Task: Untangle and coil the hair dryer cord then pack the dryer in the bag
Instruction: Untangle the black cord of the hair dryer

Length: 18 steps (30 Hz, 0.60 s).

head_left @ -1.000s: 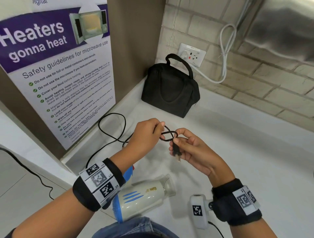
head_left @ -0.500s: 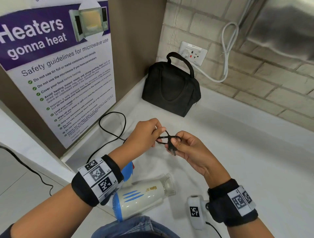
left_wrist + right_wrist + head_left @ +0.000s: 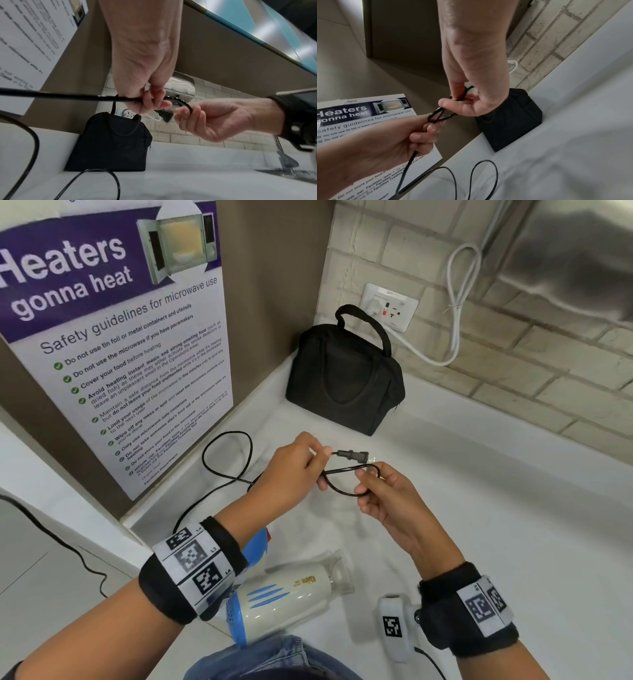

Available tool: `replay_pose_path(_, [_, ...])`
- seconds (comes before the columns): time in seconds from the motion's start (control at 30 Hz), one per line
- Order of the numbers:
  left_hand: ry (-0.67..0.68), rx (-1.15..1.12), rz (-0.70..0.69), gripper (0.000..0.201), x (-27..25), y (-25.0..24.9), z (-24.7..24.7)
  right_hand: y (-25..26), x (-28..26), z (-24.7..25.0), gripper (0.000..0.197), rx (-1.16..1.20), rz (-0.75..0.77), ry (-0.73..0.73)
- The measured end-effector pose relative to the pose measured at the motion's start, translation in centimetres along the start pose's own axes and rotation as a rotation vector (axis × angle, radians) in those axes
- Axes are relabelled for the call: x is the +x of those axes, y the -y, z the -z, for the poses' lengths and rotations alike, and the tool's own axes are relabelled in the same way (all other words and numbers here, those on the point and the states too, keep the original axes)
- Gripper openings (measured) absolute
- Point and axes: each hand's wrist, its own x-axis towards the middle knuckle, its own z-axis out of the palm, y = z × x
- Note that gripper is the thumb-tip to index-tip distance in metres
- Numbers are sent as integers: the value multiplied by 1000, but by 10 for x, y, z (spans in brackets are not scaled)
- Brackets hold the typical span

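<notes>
Both hands are up over the counter [image 3: 479,508] working the plug end of the cord [image 3: 226,474]. Left hand [image 3: 291,470] pinches the cord just behind the plug [image 3: 352,455], right hand [image 3: 383,494] has fingers curled round a small loop [image 3: 342,491] of it. Looks like the first coil of the wrap is getting started, or the last kink coming out, hard to say which. The rest of the cord trails in 1 big loop on the counter back to the dryer [image 3: 291,597], lying on its side by the near edge. Bag [image 3: 342,378] stands in the corner, looks zipped. Next move probably needs slack fed from the left so loops stack evenly.
</notes>
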Motion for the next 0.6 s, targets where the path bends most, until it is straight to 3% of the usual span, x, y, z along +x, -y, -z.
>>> replay_pose_path(0.07, [43,-7,-42,20,0,-1,5,0,-1,3,6,8,11,25])
replay_pose_path(0.17, [96,54,-104,17,-1,1,8,0,-2,7,30,-5,45,32])
replay_pose_path(0.4, [-25,153,-52,19,5,13,17,1,-3,13,27,248,62,50])
replay_pose_path(0.6, [-138,164,-55,24,8,18,27,3,1,18,22,71,46,3])
